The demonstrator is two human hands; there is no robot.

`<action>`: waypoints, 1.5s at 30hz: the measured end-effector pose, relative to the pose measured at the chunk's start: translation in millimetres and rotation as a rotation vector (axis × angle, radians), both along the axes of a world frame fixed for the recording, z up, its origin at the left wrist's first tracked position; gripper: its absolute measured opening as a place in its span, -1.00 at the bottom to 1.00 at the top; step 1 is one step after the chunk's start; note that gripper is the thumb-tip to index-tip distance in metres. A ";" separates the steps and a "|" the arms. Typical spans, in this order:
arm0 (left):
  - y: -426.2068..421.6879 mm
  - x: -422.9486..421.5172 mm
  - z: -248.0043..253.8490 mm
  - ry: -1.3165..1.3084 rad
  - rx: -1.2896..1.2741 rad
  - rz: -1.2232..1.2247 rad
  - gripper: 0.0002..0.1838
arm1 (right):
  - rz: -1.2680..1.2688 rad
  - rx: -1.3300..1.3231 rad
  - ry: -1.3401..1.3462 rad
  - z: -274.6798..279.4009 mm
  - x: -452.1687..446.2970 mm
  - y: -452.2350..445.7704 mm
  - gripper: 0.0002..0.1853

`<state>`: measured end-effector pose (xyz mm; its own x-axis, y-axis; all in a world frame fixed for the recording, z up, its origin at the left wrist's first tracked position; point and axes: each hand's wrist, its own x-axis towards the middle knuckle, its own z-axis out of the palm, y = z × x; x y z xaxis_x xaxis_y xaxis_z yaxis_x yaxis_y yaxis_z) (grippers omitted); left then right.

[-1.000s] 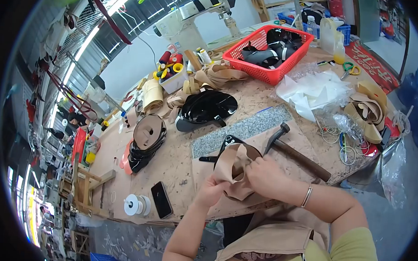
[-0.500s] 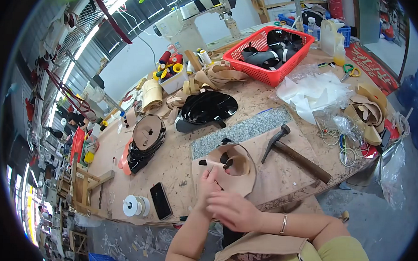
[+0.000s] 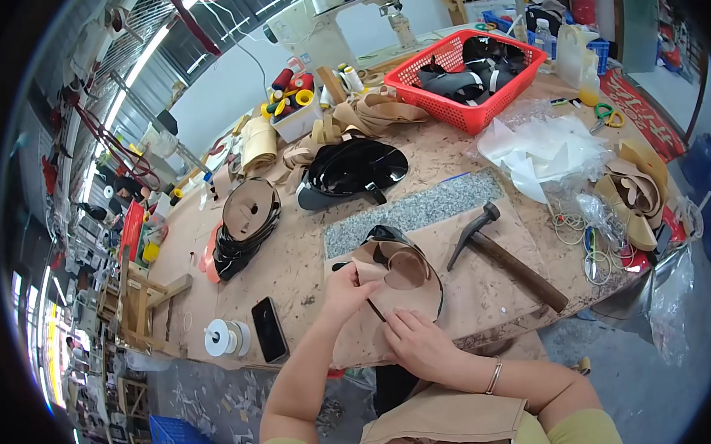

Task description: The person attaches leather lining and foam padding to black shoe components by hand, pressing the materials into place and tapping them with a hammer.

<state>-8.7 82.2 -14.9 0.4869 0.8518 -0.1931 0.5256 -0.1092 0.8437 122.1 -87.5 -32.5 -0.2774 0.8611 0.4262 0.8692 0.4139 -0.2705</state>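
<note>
A curved, tan-lined black leather piece point(image 3: 418, 298), which looks like a shoe upper, rests on the work board point(image 3: 498, 308) at the table's near edge. My left hand point(image 3: 346, 295) grips its left edge between thumb and fingers. With fingers stretched out, my right hand point(image 3: 420, 341) lies on the piece's near edge. A hammer point(image 3: 520, 270) with a wooden handle is just right of the piece. Behind it lies a speckled grey stone slab point(image 3: 419, 207).
Black glossy pieces point(image 3: 353, 174) and a stack of tan-lined pieces point(image 3: 248, 217) lie farther left. A phone point(image 3: 269, 329) and a white spool point(image 3: 225, 338) are near the front edge. A red basket point(image 3: 475, 116) holds black pieces. Scissors point(image 3: 608, 116) lie at the right.
My left hand has closed on the leather piece's left edge, and the piece has tilted. My right hand has moved from over my left wrist to the piece's near edge.
</note>
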 end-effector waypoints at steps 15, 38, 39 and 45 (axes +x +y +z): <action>-5.1 8.6 7.3 -0.017 0.040 0.027 -0.64 | 0.037 -0.007 -0.007 4.7 3.3 13.4 -0.50; 9.9 28.1 -6.3 -0.157 0.201 0.121 -0.67 | -0.091 -0.119 -0.228 6.3 -13.8 43.2 -0.68; 9.5 28.6 -9.2 -0.158 0.230 0.138 -0.67 | -0.098 -0.119 -0.226 8.5 -13.3 43.1 -0.68; 15.1 25.8 -20.6 -0.229 0.262 0.134 -0.74 | -0.174 0.044 -0.277 9.2 -8.5 40.3 -0.73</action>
